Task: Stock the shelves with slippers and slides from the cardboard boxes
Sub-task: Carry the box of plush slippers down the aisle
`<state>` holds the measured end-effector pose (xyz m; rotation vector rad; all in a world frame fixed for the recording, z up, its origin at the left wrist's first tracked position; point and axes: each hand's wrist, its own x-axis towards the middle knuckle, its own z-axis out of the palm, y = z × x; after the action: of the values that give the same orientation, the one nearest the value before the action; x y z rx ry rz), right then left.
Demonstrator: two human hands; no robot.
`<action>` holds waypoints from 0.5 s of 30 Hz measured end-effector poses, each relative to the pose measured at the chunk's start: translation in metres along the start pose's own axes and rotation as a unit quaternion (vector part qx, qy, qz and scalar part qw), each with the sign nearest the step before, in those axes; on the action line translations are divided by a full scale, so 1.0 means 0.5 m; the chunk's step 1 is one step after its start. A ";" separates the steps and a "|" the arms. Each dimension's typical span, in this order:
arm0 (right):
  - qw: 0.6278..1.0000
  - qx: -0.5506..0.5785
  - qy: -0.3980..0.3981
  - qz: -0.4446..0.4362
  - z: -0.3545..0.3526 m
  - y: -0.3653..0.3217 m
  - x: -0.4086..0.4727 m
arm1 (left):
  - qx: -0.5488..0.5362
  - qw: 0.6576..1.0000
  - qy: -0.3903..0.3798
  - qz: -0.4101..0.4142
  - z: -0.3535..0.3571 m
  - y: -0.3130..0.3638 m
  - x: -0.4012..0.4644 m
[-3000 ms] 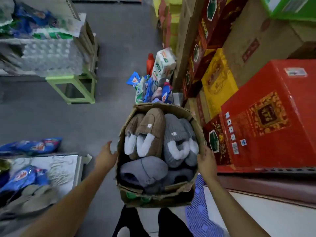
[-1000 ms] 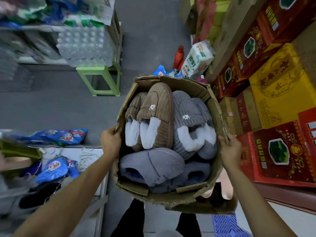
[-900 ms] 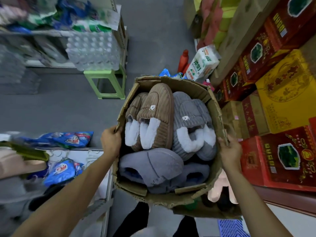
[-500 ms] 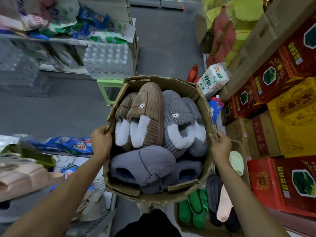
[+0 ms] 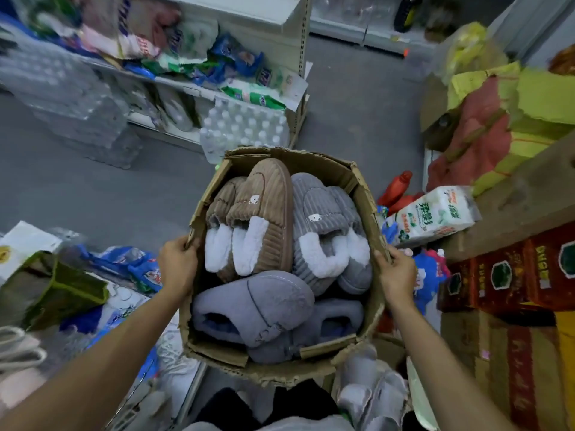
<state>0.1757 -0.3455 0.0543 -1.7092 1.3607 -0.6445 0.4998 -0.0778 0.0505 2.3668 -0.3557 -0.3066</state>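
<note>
I carry the cardboard box (image 5: 280, 365) at my front, left hand (image 5: 178, 266) and right hand (image 5: 395, 274) each with its grip curled over a side rim. The walls are torn and soft; I judge one could buckle and spill the brown slippers (image 5: 255, 216) and grey slippers (image 5: 326, 231). Three seconds ago the box sat low; now it is raised, the far shelf (image 5: 273, 17) nearer.

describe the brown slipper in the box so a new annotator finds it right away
Start at the cardboard box held between the left hand and right hand. In its far half lie two ribbed pairs side by side; the brown corduroy slippers are the pair nearer the left hand. Unlike the grey corduroy slippers beside them, they are tan, with white fleece lining.
</note>
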 end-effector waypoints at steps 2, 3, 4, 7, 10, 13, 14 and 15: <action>0.999 0.009 -0.036 -0.009 0.034 -0.030 0.076 | -0.008 1.000 0.014 -0.022 -0.006 0.017 0.037; 0.999 -0.001 -0.049 -0.018 0.052 -0.046 0.114 | -0.009 0.999 0.023 -0.035 -0.010 0.023 0.056; 0.998 -0.015 -0.058 -0.028 0.073 -0.062 0.151 | -0.006 0.998 0.036 -0.048 -0.016 0.027 0.077; 0.995 -0.022 -0.081 -0.063 0.140 -0.137 0.235 | -0.007 0.994 0.064 -0.083 -0.036 0.036 0.143; 0.990 -0.017 -0.103 -0.095 0.211 -0.226 0.294 | -0.036 0.990 0.087 -0.101 -0.059 0.033 0.215; 0.986 -0.011 -0.118 -0.119 0.294 -0.296 0.352 | -0.049 0.987 0.107 -0.114 -0.085 0.020 0.302; 0.983 -0.010 -0.129 -0.128 0.325 -0.315 0.373 | -0.052 0.985 0.113 -0.116 -0.092 0.012 0.335; 0.983 -0.009 -0.134 -0.129 0.355 -0.333 0.390 | -0.045 0.985 0.117 -0.117 -0.099 0.006 0.366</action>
<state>0.4604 -0.4696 0.0834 -1.9272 0.9710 -0.5214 0.6859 -0.1112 0.0662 2.3245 0.0462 -0.1454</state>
